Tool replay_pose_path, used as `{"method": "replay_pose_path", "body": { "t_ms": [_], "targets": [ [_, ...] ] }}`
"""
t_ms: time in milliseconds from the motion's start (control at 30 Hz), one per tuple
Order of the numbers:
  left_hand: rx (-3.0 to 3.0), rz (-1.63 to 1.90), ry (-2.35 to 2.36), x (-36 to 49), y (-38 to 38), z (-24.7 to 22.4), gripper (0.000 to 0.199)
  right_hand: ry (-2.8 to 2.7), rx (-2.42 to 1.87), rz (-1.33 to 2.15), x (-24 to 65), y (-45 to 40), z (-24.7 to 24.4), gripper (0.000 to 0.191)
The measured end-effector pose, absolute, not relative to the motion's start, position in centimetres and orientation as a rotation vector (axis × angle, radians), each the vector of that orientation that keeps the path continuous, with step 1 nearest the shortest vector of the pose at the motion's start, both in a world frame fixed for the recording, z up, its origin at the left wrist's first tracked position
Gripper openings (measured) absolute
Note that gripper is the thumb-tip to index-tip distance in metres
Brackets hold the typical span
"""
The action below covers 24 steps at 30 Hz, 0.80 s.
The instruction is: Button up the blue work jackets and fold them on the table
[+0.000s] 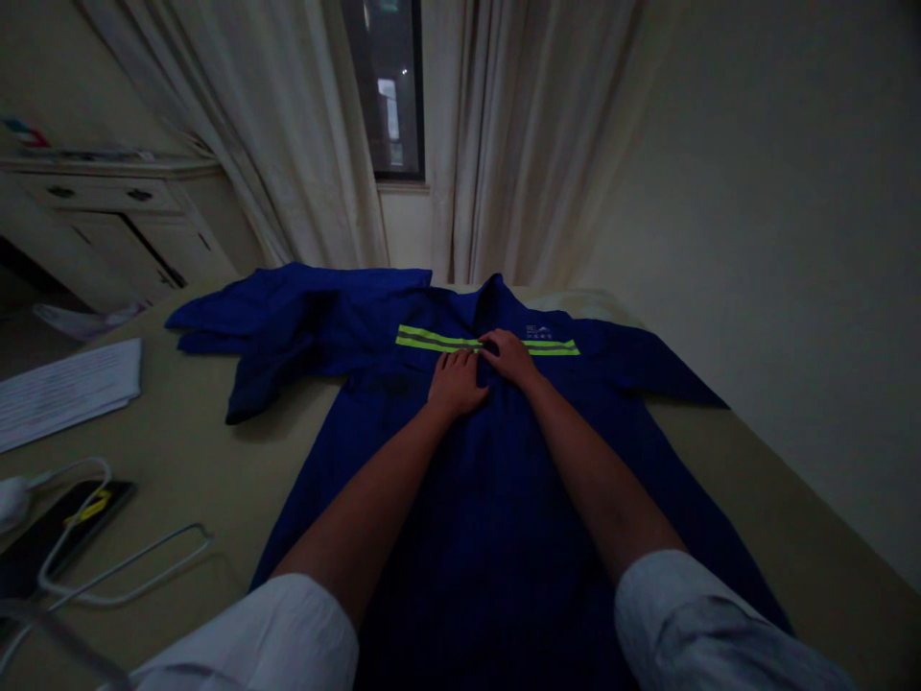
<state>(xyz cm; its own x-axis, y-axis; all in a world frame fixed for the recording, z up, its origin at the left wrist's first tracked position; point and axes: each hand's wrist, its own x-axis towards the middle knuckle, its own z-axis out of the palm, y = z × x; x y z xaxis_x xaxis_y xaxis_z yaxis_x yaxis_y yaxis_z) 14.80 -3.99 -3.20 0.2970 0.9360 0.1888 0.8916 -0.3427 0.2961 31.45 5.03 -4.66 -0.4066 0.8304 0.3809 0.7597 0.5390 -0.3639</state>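
Note:
A dark blue work coat lies spread front up, its collar away from me and its sleeves out to the sides. A yellow-green and grey reflective stripe crosses its chest, and small white print sits above the stripe. My left hand rests on the front just below the stripe, fingers laid over the cloth. Beside it, my right hand has its thumb and fingers curled together at the front opening, pinching the coat's edge. Any fastener there is too small and dark to make out.
Another blue folded cloth touches the left sleeve. On the yellowish bed-like surface at left are papers, a black phone, white cables and a wire hanger. Curtains, a wall and a cabinet stand behind.

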Motion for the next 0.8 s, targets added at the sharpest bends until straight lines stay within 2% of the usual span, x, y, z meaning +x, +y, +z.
{"method": "replay_pose_path", "body": {
  "t_ms": [333,800],
  "targets": [
    [2.407,0.478,1.727,14.9,-4.15,-2.91,0.068,-2.357,-1.249,0.234,31.18,4.84,-4.24,0.022],
    [2.454,0.446,1.794,14.97,-4.16,-3.01,0.064,-2.263,-1.35,0.03,30.94,4.36,-4.52,0.021]
  ]
}}
